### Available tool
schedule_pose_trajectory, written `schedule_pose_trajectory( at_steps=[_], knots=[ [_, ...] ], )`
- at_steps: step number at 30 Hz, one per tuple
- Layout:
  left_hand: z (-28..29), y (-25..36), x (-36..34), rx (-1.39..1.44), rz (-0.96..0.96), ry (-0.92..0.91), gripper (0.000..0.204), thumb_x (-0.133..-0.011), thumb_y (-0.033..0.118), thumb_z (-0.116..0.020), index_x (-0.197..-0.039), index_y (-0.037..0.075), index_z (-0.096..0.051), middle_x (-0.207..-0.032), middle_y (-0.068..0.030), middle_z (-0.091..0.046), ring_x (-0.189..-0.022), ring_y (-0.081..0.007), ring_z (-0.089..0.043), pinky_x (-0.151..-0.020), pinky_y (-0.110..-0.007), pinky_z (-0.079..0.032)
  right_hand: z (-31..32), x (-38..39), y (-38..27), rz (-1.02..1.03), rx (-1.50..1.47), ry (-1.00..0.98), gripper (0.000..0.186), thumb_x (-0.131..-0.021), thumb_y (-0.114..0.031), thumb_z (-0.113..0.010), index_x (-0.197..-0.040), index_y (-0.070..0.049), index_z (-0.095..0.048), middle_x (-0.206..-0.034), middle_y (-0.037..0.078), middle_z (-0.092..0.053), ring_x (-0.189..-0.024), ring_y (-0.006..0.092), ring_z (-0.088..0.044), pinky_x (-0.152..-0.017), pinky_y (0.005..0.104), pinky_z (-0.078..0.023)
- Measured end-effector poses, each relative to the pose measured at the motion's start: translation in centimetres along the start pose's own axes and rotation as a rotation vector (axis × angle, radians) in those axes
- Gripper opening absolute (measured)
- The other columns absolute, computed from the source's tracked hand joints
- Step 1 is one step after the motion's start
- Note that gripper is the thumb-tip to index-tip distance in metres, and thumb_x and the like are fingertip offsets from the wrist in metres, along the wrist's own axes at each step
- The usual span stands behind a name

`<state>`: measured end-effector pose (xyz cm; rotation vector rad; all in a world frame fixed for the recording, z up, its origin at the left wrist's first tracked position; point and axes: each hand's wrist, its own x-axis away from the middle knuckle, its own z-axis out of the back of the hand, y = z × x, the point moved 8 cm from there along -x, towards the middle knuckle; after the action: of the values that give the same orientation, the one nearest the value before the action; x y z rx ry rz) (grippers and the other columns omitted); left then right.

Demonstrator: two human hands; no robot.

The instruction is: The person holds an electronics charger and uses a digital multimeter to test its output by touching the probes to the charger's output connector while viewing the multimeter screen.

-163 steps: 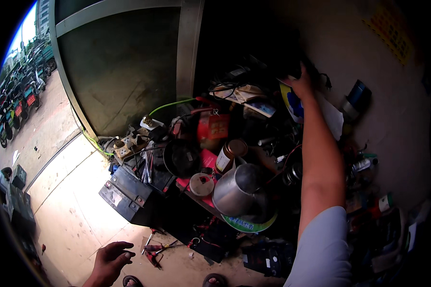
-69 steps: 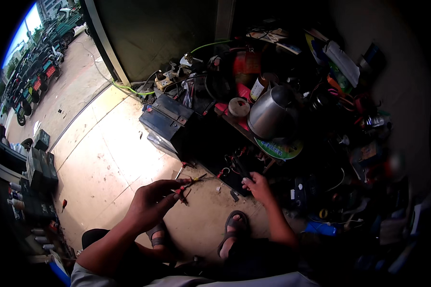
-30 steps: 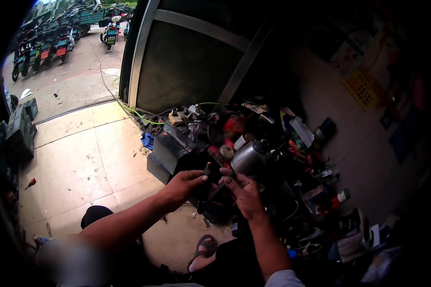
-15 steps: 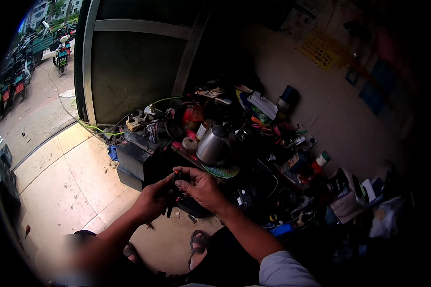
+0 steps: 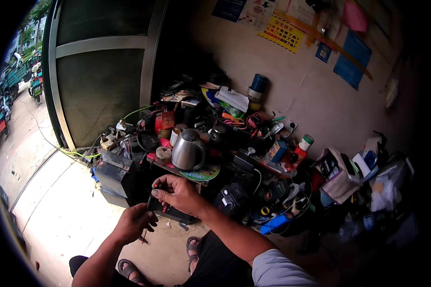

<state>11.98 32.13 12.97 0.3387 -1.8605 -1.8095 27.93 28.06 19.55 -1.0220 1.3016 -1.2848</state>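
My right hand (image 5: 181, 195) is closed, thumb and fingers pinching a small dark piece (image 5: 151, 202) with an orange-red spot near its top. Its exact kind is too dark to make out. Lower and to the left is my left hand (image 5: 131, 225), its fingers loosely bent and apart, the fingertips close to the bottom of that piece. Whether they touch it is unclear. Behind both hands sits a dark open case (image 5: 179, 216) on the floor, with small red bits near it. A steel kettle (image 5: 186, 152) stands just beyond my right hand.
Large black battery-like blocks (image 5: 114, 176) are at the left, beside the sunlit doorway. Cluttered tools, cables and a blue item (image 5: 275, 224) spread to the right. A beige bag (image 5: 341, 184) lies farther right. Posters (image 5: 281, 34) cover the wall. My sandalled feet are below.
My left hand has drawn down and away from the right, its fingers loosening. The right hand keeps its pinch on the dark piece. The view has tilted up and right, and looks brighter.
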Motion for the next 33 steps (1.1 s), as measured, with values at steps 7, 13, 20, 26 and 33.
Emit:
schedule_pose_trajectory(
  at_steps=[7, 13, 20, 26, 33],
  knots=[
    [-1.0, -0.3, -0.8, -0.109, -0.03, -0.097, 0.023, -0.111, 0.02, -0.057, -0.119, 0.0, -0.066, -0.098, -0.0076, -0.075, -0.086, -0.0138, -0.072, -0.062, -0.028, -0.059, 1.1, 1.2, -0.2, -0.023, -0.023, -0.198, 0.025, -0.098, -0.011, -0.078, -0.12, -0.001, -0.07, -0.094, -0.001, -0.071, -0.076, 0.0034, -0.062, -0.069, 0.0226, -0.054],
    [-0.5, -0.4, -1.8, 0.045, -0.049, 0.011, 0.033, -0.108, 0.011, -0.061, -0.138, -0.002, -0.06, -0.116, -0.0106, -0.075, -0.102, -0.017, -0.073, -0.072, -0.03, -0.062, 6.4, 1.6, -1.7, -0.06, 0.081, -0.088, 0.027, -0.099, -0.013, -0.077, -0.121, 0.002, -0.071, -0.094, 0.002, -0.074, -0.081, 0.0062, -0.069, -0.075, 0.0215, -0.057],
    [2.6, -0.9, -3.0, -0.026, -0.015, 0.157, 0.038, -0.105, 0.002, -0.062, -0.142, -0.006, -0.057, -0.122, -0.0156, -0.073, -0.107, -0.0211, -0.073, -0.096, -0.033, -0.059, 30.5, 6.1, -1.0, 0.204, 0.2, 0.79, 0.023, -0.099, -0.004, -0.072, -0.12, 0.005, -0.069, -0.091, 0.002, -0.069, -0.078, 0.0077, -0.067, -0.074, 0.0244, -0.06],
    [2.9, -2.6, -3.6, -0.386, 0.125, 0.172, 0.032, -0.103, 0.008, -0.067, -0.133, -0.003, -0.067, -0.118, -0.0147, -0.078, -0.106, -0.0182, -0.075, -0.096, -0.032, -0.057, 46.2, 7.4, -0.3, 0.41, 0.282, 1.164, 0.023, -0.098, -0.005, -0.072, -0.118, 0.005, -0.068, -0.094, 0.004, -0.069, -0.076, 0.0097, -0.067, -0.071, 0.0255, -0.059],
    [3.1, -4.2, -5.1, -0.336, 0.23, 0.172, 0.03, -0.1, 0.008, -0.068, -0.129, 0.0, -0.072, -0.119, -0.0133, -0.079, -0.109, -0.0201, -0.075, -0.099, -0.033, -0.055, 55.0, -0.5, 1.6, 0.337, 0.724, 1.268, 0.026, -0.095, -0.008, -0.073, -0.118, 0.003, -0.07, -0.087, 0.008, -0.074, -0.071, 0.0127, -0.071, -0.066, 0.0276, -0.058]
  ],
)
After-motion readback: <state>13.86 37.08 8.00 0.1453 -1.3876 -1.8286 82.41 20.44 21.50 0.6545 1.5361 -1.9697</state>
